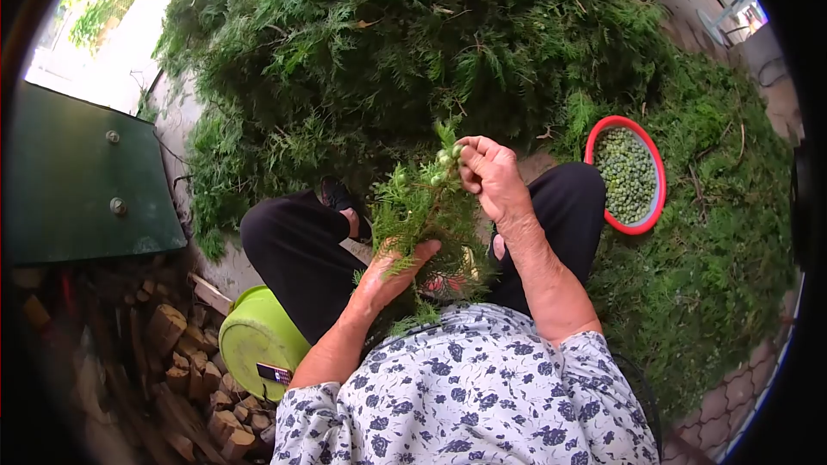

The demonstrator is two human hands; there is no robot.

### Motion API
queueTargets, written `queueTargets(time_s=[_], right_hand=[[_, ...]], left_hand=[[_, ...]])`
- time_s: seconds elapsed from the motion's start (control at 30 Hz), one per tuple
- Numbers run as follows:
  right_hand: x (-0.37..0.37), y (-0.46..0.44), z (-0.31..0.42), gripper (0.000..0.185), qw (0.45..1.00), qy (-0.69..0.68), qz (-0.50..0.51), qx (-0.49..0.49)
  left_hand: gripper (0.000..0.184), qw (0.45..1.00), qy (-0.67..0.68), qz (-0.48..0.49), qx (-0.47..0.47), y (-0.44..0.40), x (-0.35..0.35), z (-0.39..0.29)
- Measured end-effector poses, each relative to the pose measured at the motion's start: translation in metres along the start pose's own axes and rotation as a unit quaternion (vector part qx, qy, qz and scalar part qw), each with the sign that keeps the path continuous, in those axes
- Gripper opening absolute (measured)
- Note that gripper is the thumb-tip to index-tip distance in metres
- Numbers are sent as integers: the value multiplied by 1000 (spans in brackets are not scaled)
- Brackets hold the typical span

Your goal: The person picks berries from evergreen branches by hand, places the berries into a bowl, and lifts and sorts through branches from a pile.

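Observation:
My left hand (392, 274) is closed round the lower part of a leafy green sprig (418, 207), above my lap. At the sprig's upper end, pale green cones (445, 158) grow in a small cluster. The thumb and fingers of my right hand (489, 174) pinch at this cluster, touching a cone. To the right of my knee, a red-rimmed basin (661, 181) holds many small green cones (625, 174).
A big heap of cut green branches (413, 43) rises in front, and more branches (698, 293) spread at the right. At the left are a green panel (82, 176), split firewood (168, 327) and an upturned lime-green tub (258, 336) bearing a phone (274, 373).

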State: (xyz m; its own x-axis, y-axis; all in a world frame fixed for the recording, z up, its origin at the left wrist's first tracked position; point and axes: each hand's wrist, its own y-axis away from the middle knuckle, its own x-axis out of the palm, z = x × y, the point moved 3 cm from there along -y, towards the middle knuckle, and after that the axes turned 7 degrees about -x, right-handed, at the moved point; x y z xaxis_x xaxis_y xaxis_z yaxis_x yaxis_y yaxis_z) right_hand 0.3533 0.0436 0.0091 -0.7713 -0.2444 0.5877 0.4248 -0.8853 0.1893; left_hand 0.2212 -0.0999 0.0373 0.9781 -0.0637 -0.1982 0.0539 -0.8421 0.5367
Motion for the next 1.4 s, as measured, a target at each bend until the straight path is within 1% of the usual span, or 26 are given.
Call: queueTargets(time_s=[0.03,0.07,0.13,0.17,0.23,0.3,0.47,0.53,0.57,0.6,0.7,0.83,0.9,0.93,0.97,1.0,1.03,1.07,1.13,1.17,1.2,1.23,1.27,1.3,1.33,1.4], right_hand=[[-2,-1,0,11,996,-84,-8,1],[-4,-2,3,11,996,-84,-9,-2],[-7,-4,8,10,985,-168,-31,-3],[-14,-6,4,14,978,-208,21,-4],[-10,-2,7,15,977,-215,12,0],[-11,-1,8,19,972,-236,14,12],[-9,1,12,17,969,-248,-13,19],[-5,3,12,13,996,-85,23,5],[1,7,12,11,1000,-19,14,13],[8,10,14,11,1000,-19,16,14],[14,16,17,13,995,-94,-34,21],[13,15,8,16,992,-118,-35,15],[18,19,8,17,1000,14,-5,-8],[24,20,7,17,1000,14,-4,-8],[30,21,8,17,990,125,-23,-60],[35,22,9,17,965,233,-41,-110],[38,22,7,14,945,284,-45,-159],[34,19,2,14,945,284,-44,-159],[39,16,5,15,862,443,-40,-244],[39,18,5,13,908,377,-48,-175],[37,18,6,13,909,376,-48,-175],[31,16,4,13,959,249,-56,-121],[25,13,2,13,989,116,-64,-65],[19,9,3,13,995,12,-79,-68],[12,6,7,15,995,-45,-57,-67],[11,5,18,14,987,-142,-63,-42]], left_hand=[[36,1000,-1,1,1,1,0,0],[36,1000,-4,-6,-4,2,-1,0],[36,1000,-7,-12,-11,3,-1,-1],[37,1000,-11,-9,-17,3,-2,-3],[37,1000,-14,-7,-20,1,-2,-5],[37,1000,9,-14,16,-2,-3,-8],[39,997,-57,-27,37,-5,-7,-1],[40,996,-83,-19,33,-6,-7,3],[34,995,-79,-32,59,-6,-7,3],[28,993,-75,-45,85,-6,-6,3],[28,990,-51,-74,106,-6,-6,2],[27,984,-83,-92,125,-11,-6,9],[25,984,-111,-82,116,-13,-7,13],[25,984,-110,-82,116,-12,-6,11],[24,986,-90,-80,119,-10,-6,8],[23,987,-69,-77,121,-9,-5,6],[23,987,-69,-78,122,-9,-5,8],[23,982,-103,-88,134,-9,-5,10],[23,975,-136,-100,146,-10,-7,15],[24,977,-161,-80,115,-12,-9,20],[29,977,-186,-59,84,-12,-9,23],[29,977,-185,-59,85,-12,-8,22],[24,984,-111,-76,117,-10,-7,17],[24,984,-35,-92,148,-8,-7,13],[24,984,-35,-92,148,-8,-6,12],[23,975,-94,-123,158,-7,-7,8]])
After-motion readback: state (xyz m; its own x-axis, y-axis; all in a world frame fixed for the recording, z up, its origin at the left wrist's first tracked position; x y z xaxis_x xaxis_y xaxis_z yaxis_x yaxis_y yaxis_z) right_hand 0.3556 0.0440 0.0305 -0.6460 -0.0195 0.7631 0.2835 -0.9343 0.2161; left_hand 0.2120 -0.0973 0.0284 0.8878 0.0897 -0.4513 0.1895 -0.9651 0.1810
